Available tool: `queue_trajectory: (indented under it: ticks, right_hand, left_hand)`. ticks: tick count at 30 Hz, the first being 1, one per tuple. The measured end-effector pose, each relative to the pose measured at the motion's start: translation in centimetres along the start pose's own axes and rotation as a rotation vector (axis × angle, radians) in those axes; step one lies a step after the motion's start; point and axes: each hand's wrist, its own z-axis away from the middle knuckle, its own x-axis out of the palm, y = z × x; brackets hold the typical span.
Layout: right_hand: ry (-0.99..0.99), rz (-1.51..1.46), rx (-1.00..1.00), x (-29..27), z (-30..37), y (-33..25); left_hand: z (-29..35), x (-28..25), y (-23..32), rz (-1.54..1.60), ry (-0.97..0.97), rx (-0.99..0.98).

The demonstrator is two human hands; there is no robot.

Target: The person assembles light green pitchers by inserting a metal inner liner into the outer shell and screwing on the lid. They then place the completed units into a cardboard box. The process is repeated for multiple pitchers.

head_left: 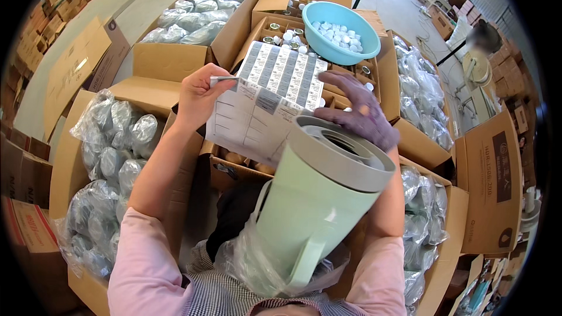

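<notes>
A large pale-green tumbler (307, 216) with a grey lid and side handle leans in my lap, its lower part in clear plastic wrap. Beyond it lies a sheet of printed labels (281, 73), its bare backing sloping toward me. My left hand (199, 95) is closed in a pinch at the sheet's left edge, where a narrow white strip shows between thumb and finger; whether this is a peeled label, I cannot tell. My right hand (363, 111), in a dark glove, hovers above the lid with fingers apart, fingertips near the sheet's right edge. It is slightly blurred.
A light-blue basin (342, 35) of small white caps stands on a divided carton (263, 32) behind the sheet. Cartons of plastic-wrapped items stand at left (61, 193), back left (219, 52) and right (451, 228). A person (477, 70) sits at far right.
</notes>
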Motion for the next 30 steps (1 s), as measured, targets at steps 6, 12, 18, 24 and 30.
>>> queue_trajectory:
  ticks: [6,12,18,24,30]
  right_hand:
    - [-0.328,-0.339,0.311,0.5,-2.6,1.7]
    - [-0.258,-0.164,0.302,2.7,-4.1,3.6]
    - [-0.200,-0.062,0.290,1.2,-3.8,2.4]
    - [-0.236,-0.090,0.464,-0.5,-2.7,4.4]
    - [-0.208,-0.187,0.498,-1.2,-1.9,6.0]
  left_hand:
    - [-0.7,2.1,-0.7,0.018,0.096,0.063]
    - [-1.7,2.9,-0.9,0.045,0.052,-0.036]
    - [-2.3,1.2,-1.6,0.131,0.118,-0.130]
    - [-1.9,0.5,-1.6,0.075,-0.068,-0.218]
    - [-1.9,-0.5,-3.4,0.184,-0.035,-0.350]
